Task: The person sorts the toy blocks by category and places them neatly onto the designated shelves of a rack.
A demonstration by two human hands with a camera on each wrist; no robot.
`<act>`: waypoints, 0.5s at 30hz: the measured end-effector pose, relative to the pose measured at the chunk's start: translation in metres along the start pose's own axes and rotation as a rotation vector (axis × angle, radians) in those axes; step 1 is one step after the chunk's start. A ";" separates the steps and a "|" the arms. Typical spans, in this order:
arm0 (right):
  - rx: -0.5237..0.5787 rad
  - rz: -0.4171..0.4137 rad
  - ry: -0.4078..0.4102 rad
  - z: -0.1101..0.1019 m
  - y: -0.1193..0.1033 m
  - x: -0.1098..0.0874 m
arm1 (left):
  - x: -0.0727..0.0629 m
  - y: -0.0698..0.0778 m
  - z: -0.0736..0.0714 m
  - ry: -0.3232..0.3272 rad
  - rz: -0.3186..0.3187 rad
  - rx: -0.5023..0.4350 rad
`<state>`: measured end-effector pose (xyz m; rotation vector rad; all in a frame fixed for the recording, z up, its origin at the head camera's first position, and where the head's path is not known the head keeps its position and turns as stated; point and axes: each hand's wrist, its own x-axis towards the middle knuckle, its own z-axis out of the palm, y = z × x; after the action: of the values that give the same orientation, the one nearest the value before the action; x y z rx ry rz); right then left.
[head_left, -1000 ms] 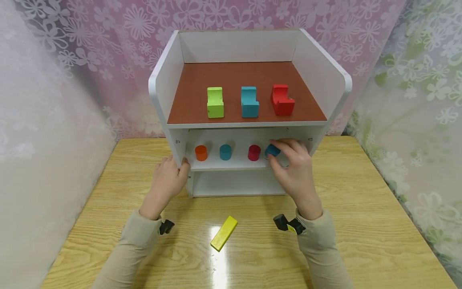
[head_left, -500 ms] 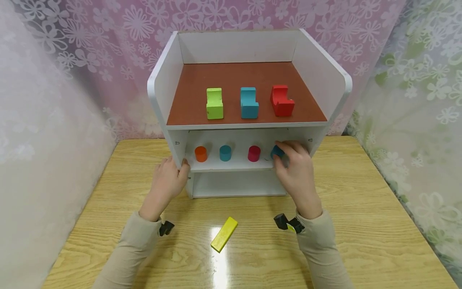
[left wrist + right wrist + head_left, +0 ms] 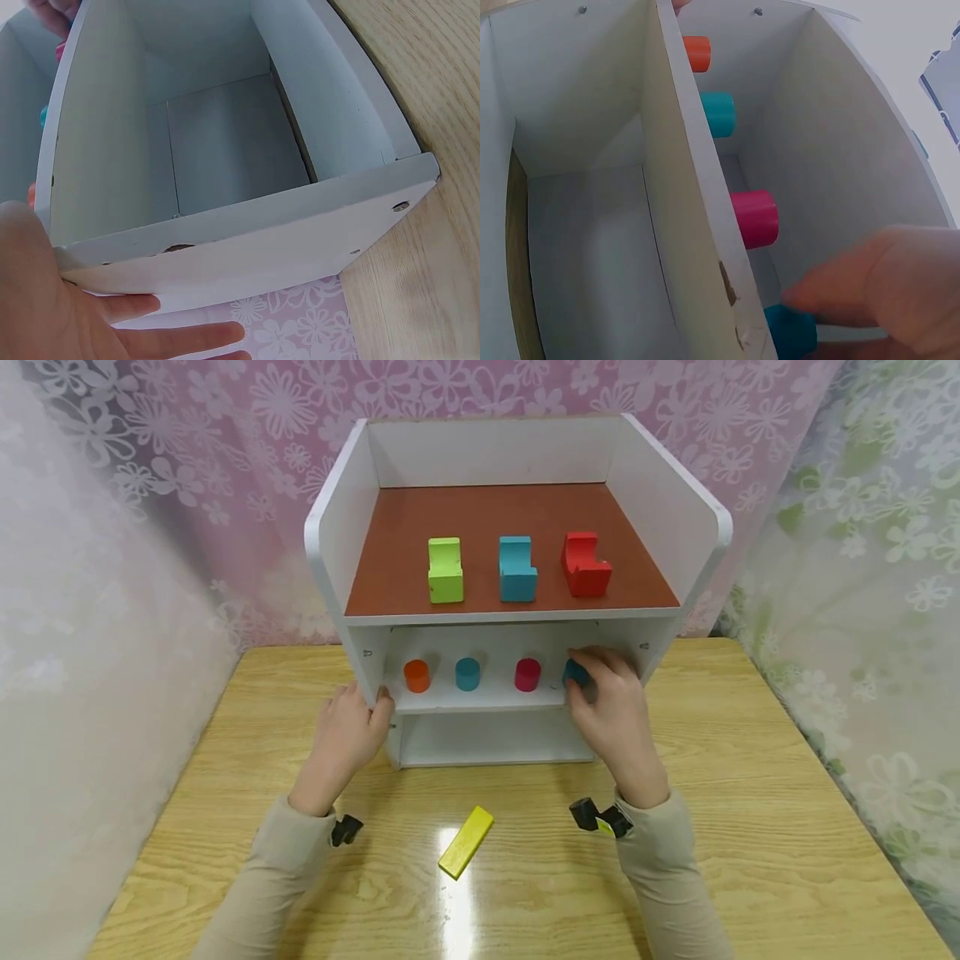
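Observation:
My right hand (image 3: 617,718) reaches into the middle shelf and pinches a blue cylinder block (image 3: 575,673) between thumb and fingers, at the right end of a row. The right wrist view shows this blue cylinder (image 3: 791,331) standing at the shelf's front edge. To its left on the same shelf stand a crimson cylinder (image 3: 527,675), a teal cylinder (image 3: 467,674) and an orange cylinder (image 3: 416,676). My left hand (image 3: 351,727) holds the left side panel of the white shelf unit (image 3: 330,560), thumb at the front edge and fingers (image 3: 180,339) along the outside.
On the brown top stand a lime-green notched block (image 3: 446,583), a blue notched block (image 3: 517,583) and a red notched block (image 3: 588,578). A yellow flat bar (image 3: 466,843) lies on the wooden table (image 3: 750,827) in front. Patterned curtains (image 3: 480,385) hang behind and at the sides.
My right hand has shifted slightly right with the blue cylinder, which went from tilted to upright at the row's right end. The left hand has stayed on the side panel.

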<state>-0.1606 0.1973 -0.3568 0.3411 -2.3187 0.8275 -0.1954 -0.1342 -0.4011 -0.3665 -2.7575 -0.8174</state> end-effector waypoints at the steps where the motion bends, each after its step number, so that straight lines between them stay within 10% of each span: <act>1: 0.000 -0.010 -0.002 0.000 0.000 0.000 | 0.000 0.000 0.000 -0.001 0.000 -0.001; 15: 0.070 -0.193 0.085 -0.007 -0.016 -0.002 | 0.001 0.002 -0.001 -0.006 0.000 0.001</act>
<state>-0.1488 0.1897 -0.3460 0.5406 -2.1429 0.8125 -0.1954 -0.1329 -0.3990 -0.3700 -2.7634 -0.8159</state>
